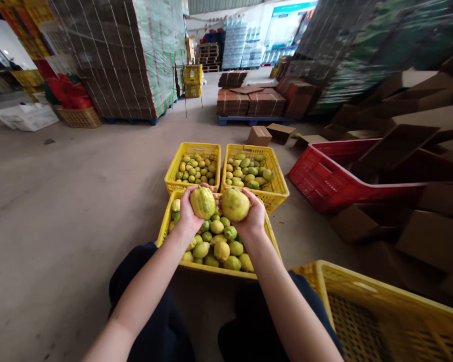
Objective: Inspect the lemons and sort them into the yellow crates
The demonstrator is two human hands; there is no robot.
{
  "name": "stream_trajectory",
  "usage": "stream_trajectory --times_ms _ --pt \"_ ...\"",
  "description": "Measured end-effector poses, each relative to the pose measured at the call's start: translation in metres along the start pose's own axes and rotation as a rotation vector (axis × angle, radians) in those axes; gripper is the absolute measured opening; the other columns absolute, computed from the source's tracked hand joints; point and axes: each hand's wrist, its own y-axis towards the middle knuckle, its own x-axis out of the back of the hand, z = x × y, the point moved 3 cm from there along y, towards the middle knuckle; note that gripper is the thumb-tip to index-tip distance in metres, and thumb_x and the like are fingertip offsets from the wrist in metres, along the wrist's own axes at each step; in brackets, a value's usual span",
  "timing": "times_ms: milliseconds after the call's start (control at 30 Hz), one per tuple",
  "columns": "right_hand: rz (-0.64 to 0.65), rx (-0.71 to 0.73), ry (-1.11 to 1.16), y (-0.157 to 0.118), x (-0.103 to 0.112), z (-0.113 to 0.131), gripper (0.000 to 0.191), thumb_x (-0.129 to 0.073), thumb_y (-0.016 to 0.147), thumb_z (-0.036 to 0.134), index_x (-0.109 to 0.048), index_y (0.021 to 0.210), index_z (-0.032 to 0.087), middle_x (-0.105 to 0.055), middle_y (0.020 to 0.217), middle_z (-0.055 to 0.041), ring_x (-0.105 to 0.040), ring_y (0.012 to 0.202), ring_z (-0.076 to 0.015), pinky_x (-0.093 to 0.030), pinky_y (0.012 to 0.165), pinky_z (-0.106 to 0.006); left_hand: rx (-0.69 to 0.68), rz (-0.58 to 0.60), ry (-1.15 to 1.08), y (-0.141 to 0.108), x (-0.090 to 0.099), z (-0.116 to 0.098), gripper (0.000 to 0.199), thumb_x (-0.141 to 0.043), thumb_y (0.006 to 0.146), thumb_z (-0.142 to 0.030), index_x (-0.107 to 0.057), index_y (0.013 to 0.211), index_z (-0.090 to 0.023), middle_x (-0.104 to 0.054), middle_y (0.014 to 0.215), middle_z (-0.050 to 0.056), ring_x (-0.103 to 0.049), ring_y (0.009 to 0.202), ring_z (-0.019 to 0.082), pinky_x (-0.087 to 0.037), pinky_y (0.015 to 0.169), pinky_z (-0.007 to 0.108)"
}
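Note:
My left hand [189, 207] is closed round a ribbed yellow-green lemon [203, 202]. In my right hand [255, 213] sits a rounder, mottled yellow-green lemon [234, 204], the fingers wrapped behind it. Both fruits are held side by side, close together, above the near yellow crate [215, 272], which holds many yellow and green lemons [221, 251]. Behind it stand two more yellow crates of lemons, the far left crate [168, 177] and the far right crate [278, 182]. The backs of my fingers are partly hidden by the fruit.
An empty yellow crate [358, 281] stands at the lower right. Beyond it are a red crate [313, 181] and a heap of cardboard boxes [434, 241]. Flattened cartons [266, 100] lie on a blue pallet [249, 121]. Tall wrapped stacks [109, 60] flank the floor.

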Motion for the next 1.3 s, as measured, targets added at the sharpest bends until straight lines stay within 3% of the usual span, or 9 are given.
stream_trajectory --times_ms 167,300,500,600,700,833,967,1133,1300 --pt "0.031 -0.084 -0.014 -0.004 -0.002 0.003 0.028 -0.047 0.082 0.032 -0.068 0.085 0.014 -0.071 0.066 -0.0079 -0.070 0.067 -0.0240 -0.059 0.059 -0.037 -0.038 0.026 0.038 0.000 0.000 -0.002 0.018 -0.048 0.075 -0.022 -0.062 0.067 -0.016 -0.064 0.064 0.004 -0.069 0.071 0.019 -0.056 0.070 0.030" --pt "0.072 -0.114 -0.032 -0.006 -0.004 0.002 0.029 -0.050 0.081 0.035 -0.068 0.086 0.013 -0.071 0.067 -0.0092 -0.070 0.066 -0.0240 -0.057 0.053 -0.033 0.004 -0.016 0.060 0.000 0.001 -0.002 0.018 -0.049 0.075 -0.022 -0.063 0.067 -0.015 -0.064 0.063 0.004 -0.068 0.066 0.018 -0.056 0.069 0.030" --pt "-0.090 -0.026 -0.017 -0.006 0.000 0.003 0.026 -0.054 0.084 0.040 -0.065 0.080 0.017 -0.071 0.066 -0.0060 -0.068 0.061 -0.0202 -0.058 0.057 -0.032 0.047 -0.115 -0.015 0.004 0.004 0.002 0.019 -0.056 0.084 -0.029 -0.066 0.078 -0.014 -0.068 0.071 0.005 -0.067 0.065 0.017 -0.055 0.066 0.028" --pt "-0.084 0.001 -0.016 -0.007 -0.001 0.003 0.012 -0.065 0.079 0.031 -0.063 0.079 0.020 -0.070 0.066 -0.0008 -0.067 0.059 -0.0170 -0.058 0.058 -0.029 0.060 -0.196 0.003 0.005 0.006 0.003 0.016 -0.063 0.084 -0.031 -0.063 0.077 -0.016 -0.066 0.065 0.001 -0.064 0.058 0.015 -0.052 0.059 0.026" --pt "-0.076 -0.021 -0.010 -0.007 -0.001 0.001 0.005 -0.064 0.078 0.025 -0.061 0.078 0.021 -0.069 0.065 0.0009 -0.066 0.055 -0.0156 -0.056 0.053 -0.027 0.098 -0.183 0.017 0.004 0.005 0.005 0.020 -0.060 0.086 -0.031 -0.063 0.076 -0.015 -0.065 0.064 0.003 -0.064 0.057 0.015 -0.052 0.057 0.025" --pt "-0.044 -0.115 0.000 -0.005 -0.002 -0.002 0.022 -0.053 0.083 0.037 -0.064 0.079 0.017 -0.070 0.064 -0.0060 -0.065 0.051 -0.0190 -0.057 0.051 -0.032 0.168 -0.118 -0.105 0.004 0.006 0.007 0.031 -0.049 0.092 -0.035 -0.064 0.080 -0.011 -0.067 0.068 0.007 -0.066 0.064 0.016 -0.054 0.060 0.026" --pt "-0.061 -0.134 0.005 -0.002 0.000 0.000 0.029 -0.045 0.086 0.034 -0.066 0.083 0.015 -0.071 0.066 -0.0088 -0.066 0.053 -0.0196 -0.057 0.052 -0.031 0.204 -0.111 -0.212 0.006 0.009 0.006 0.031 -0.044 0.095 -0.033 -0.066 0.094 -0.011 -0.071 0.078 0.008 -0.068 0.070 0.017 -0.056 0.062 0.028" --pt "-0.007 -0.023 0.036 -0.003 -0.001 0.006 0.019 -0.053 0.081 0.026 -0.067 0.087 0.015 -0.073 0.074 -0.0073 -0.069 0.061 -0.0200 -0.060 0.062 -0.034 0.195 -0.141 -0.227 0.004 0.006 0.001 0.027 -0.045 0.093 -0.026 -0.066 0.104 -0.015 -0.072 0.083 0.007 -0.071 0.082 0.021 -0.059 0.072 0.033" --pt "-0.141 0.066 0.117 -0.006 0.003 0.010 0.005 -0.064 0.078 0.024 -0.060 0.076 0.022 -0.068 0.065 0.0030 -0.065 0.058 -0.0145 -0.061 0.064 -0.033 0.150 -0.123 -0.262 0.004 0.007 0.001 0.022 -0.048 0.093 -0.029 -0.065 0.092 -0.016 -0.070 0.078 0.005 -0.070 0.078 0.018 -0.059 0.073 0.032"
